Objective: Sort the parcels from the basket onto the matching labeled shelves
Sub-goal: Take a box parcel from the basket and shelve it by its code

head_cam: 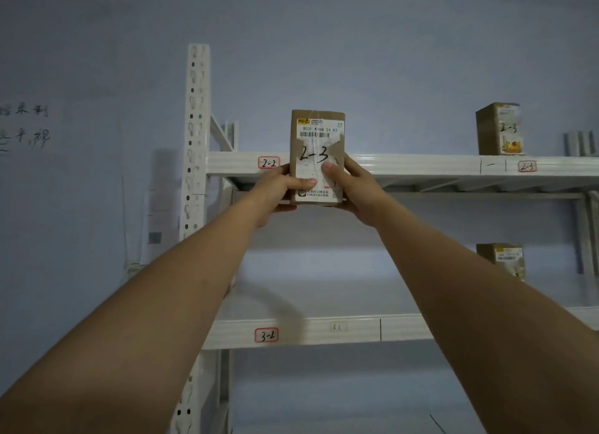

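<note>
A brown cardboard parcel with a white shipping label and a handwritten "2-3" is held upright in front of the upper shelf beam. My left hand grips its lower left side, thumb across the front. My right hand grips the lower right side, thumb on the label. The parcel hangs just right of the red-framed "2-2" tag. The "2-3" tag sits far to the right on the same beam. The basket is out of view.
Another parcel marked "2-3" stands on the upper shelf above its tag. A third parcel stands on the lower shelf, whose beam carries a "3-2" tag. A white perforated upright bounds the rack's left side.
</note>
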A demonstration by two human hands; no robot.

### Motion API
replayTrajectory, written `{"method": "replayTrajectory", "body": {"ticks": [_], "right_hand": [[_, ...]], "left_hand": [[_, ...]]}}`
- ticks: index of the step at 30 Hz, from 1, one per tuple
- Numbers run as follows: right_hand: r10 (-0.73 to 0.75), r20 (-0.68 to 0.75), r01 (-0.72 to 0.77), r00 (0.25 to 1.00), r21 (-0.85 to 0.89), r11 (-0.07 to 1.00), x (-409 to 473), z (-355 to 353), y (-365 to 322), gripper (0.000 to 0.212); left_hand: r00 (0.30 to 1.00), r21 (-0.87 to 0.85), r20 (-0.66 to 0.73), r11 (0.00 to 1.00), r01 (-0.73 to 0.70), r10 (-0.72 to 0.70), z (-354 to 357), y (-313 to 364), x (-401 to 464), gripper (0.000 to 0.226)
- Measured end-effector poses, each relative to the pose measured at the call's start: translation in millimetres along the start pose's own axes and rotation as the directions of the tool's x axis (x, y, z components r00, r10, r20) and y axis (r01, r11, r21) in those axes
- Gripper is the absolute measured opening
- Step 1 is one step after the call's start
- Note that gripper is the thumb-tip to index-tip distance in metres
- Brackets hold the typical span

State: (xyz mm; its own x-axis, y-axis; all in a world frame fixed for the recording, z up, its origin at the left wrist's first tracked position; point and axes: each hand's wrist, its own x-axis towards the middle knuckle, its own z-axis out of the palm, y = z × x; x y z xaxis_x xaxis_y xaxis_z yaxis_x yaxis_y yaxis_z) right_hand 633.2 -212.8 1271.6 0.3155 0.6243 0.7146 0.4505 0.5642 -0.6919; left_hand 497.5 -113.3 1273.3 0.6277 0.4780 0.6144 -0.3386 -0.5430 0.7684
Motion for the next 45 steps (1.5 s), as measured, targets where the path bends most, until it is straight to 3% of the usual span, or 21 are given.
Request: {"method": "replayTrajectory", "body": {"ticks": [16,25,32,38,42,45], "right_hand": [[-0.095,-0.193,0.057,0.977,-0.194,0.979,7,-258,-42,0.049],[-0.182,-0.203,0.132,0.962,-0.240,0.962,33,-342,-36,0.041],[-0.221,-0.232,0.142,0.947,-0.314,0.939,76,-389,-21,0.042],[-0.190,-0.198,0.126,0.962,-0.297,0.946,106,-414,-2,0.025],[-0.178,-0.212,0.038,0.961,-0.535,0.844,119,-422,-4,0.034],[-0.179,-0.218,-0.009,0.959,-0.658,0.753,127,-420,-2,0.042]], "left_hand": [[0.956,-0.128,0.210,0.975,-0.180,0.204,236,47,121,0.024],[0.931,-0.097,0.245,0.962,-0.254,0.271,309,48,190,0.037],[0.940,0.025,0.182,0.955,-0.297,0.288,341,46,255,0.041],[0.971,0.306,0.159,0.926,-0.219,0.177,354,48,277,0.031],[0.994,0.407,0.093,0.909,-0.094,0.061,364,53,278,0.017],[1.000,0.480,-0.014,0.877,0.018,-0.012,369,56,276,0.022]]}}
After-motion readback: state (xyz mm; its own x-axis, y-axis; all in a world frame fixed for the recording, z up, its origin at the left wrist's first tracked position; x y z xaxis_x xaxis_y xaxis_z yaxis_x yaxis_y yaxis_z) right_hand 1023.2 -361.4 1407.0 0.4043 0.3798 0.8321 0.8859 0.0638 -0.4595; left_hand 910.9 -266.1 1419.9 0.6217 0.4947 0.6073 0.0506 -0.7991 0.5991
